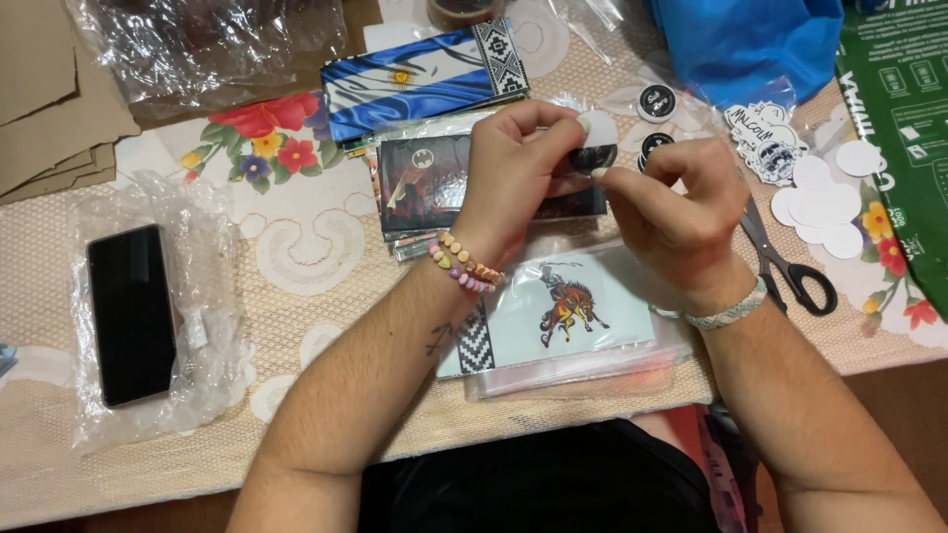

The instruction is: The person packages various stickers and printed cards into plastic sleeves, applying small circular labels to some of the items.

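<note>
My left hand (513,168) and my right hand (671,202) meet above the table and pinch a small round black sticker (594,158) between their fingertips, a white backing showing behind it. Under the hands lies a stack of dark printed cards in clear sleeves (427,183). Closer to me sits a pale blue card with a horse and rider (568,306) on clear plastic bags. Beaded bracelets circle my left wrist, a woven band my right.
A black phone (130,314) rests on bubble wrap at the left. Scissors (790,265) lie to the right, beside several white paper discs (825,202) and round stickers (656,102). A blue-and-white striped card (415,79), a blue bag (741,44), a green box (904,128) and cardboard (49,89) ring the edges.
</note>
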